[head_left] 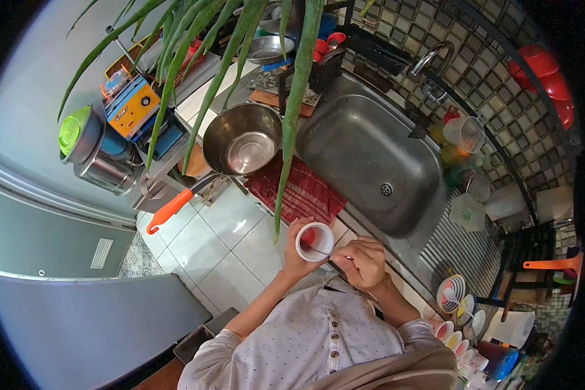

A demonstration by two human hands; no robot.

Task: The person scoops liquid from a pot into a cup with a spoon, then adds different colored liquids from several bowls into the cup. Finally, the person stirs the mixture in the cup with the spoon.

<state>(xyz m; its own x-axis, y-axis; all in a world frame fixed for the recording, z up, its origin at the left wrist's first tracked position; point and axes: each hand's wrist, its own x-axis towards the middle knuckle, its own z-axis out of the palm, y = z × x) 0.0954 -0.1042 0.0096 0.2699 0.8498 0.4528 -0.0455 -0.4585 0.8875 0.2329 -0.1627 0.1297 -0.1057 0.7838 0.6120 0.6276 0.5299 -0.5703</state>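
Observation:
My left hand point(294, 255) is wrapped round a white cup point(316, 242), held upright in front of my chest. Something red shows inside the cup. My right hand point(364, 261) is closed on the handle of a thin metal spoon point(320, 251), whose far end dips into the cup. Just beyond the cup, a red checked cloth point(299, 192) lies on the counter edge by the sink.
A steel pan point(242, 140) with an orange handle stands left of the steel sink point(370, 156). Long green leaves hang in front of the pan. Several cups point(443, 330) stand at the lower right. A gas stove part point(133, 107) is at the upper left.

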